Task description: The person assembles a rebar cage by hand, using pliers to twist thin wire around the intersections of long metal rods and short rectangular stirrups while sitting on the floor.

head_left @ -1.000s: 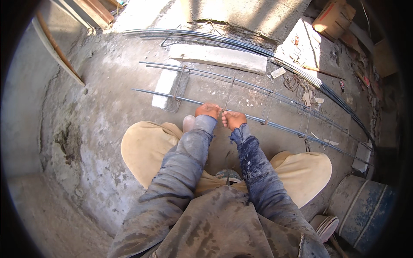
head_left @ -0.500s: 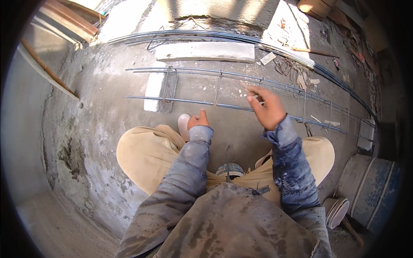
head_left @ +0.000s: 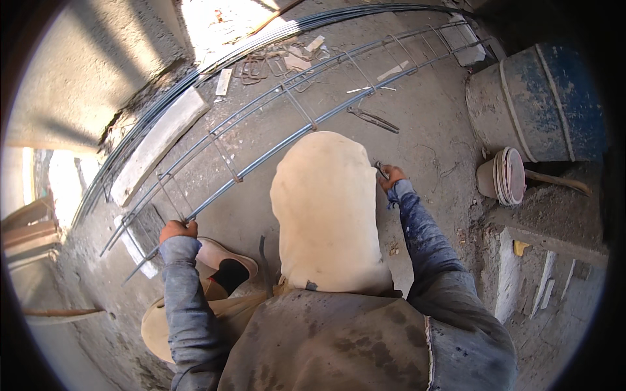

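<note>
A long rebar cage (head_left: 287, 140), made of thin steel bars joined by square stirrups, lies diagonally across the floor in front of me. My left hand (head_left: 177, 229) is closed at its near left end, around the lower bar next to a stirrup. To the right of my raised knee, low over the floor, is my right hand (head_left: 392, 177) with its fingers curled. A small dark metal piece pokes out past those fingers; its kind cannot be made out. Between the cage and my right hand, pincers (head_left: 375, 120) lie on the concrete.
Pale blocks (head_left: 138, 244) prop the cage's near end. Beyond it are a white plank (head_left: 160, 146), a bundle of long bars (head_left: 153, 107) and loose stirrups (head_left: 253, 70). At right lies a blue drum (head_left: 531, 104) beside a bucket (head_left: 488, 179).
My view and body have turned right. The left hand, pointing before, now grips the cage end. The right hand has left the space over the cage and is beside my knee.
</note>
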Demonstrator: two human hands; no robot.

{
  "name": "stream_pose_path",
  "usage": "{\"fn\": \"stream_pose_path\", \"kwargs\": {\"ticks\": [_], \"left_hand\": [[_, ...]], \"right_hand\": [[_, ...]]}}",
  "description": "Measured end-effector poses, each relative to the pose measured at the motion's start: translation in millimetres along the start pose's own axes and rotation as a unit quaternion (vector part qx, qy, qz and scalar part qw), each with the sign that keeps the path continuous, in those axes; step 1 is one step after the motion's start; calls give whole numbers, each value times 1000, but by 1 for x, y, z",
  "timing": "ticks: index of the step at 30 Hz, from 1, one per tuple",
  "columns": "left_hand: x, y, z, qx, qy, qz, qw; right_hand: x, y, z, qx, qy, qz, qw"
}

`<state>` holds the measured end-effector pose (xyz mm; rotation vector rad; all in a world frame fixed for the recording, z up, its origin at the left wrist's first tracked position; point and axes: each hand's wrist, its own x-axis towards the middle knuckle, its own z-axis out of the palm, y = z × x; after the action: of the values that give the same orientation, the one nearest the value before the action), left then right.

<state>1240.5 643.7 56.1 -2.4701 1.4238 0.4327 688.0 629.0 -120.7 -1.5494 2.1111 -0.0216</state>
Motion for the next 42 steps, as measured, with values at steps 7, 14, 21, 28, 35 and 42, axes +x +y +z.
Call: {"fn": "stream_pose_path", "kwargs": {"ticks": [7, 14, 21, 28, 35, 42], "left_hand": [[5, 14, -1, 127, -8, -5, 992], [30, -14, 28, 151, -16, 33, 988], [22, -79, 65, -451, -95, -49, 886], [8, -51, 96, -892, -209, -74, 394], [3, -59, 128, -946, -221, -29, 237], [21, -51, 76, -505, -61, -69, 858]], "right_hand": [[-30, 65, 85, -66, -4, 141, 988], [12, 101, 73, -118, -10, 114, 986], [21, 87, 66, -117, -86, 144, 979], [42, 186, 138, 165, -118, 101, 974], [69, 120, 22, 224, 59, -79, 970], [-44, -204, -274, 383, 83, -281, 876]]}}
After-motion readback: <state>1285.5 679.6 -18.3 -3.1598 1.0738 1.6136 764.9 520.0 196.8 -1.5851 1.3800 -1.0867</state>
